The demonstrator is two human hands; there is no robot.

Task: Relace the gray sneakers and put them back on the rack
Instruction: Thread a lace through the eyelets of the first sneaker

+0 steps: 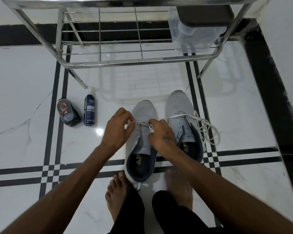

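Two gray sneakers sit side by side on the white marble floor at center frame, toes pointing toward the steel shoe rack across the top. You've got both hands on the left sneaker, the one nearer the middle. Your left hand has its fingers curled in, pinching the white lace at the left eyelets. Your right hand is curled over the tongue, fingertips pinching the same lace where it crosses the shoe. That lace only runs across the lowest eyelets so far; the rest look bare.

The right sneaker is just beside it, lower right of center, with its own lace through one row and the rest spilled in loose loops on the floor to its right. Your bare feet are at the bottom, the left one touching the left sneaker's heel.

Left of center, a dark spray bottle stands next to a small clear packet. A clear plastic box with a dark lid sits on the rack, upper right.
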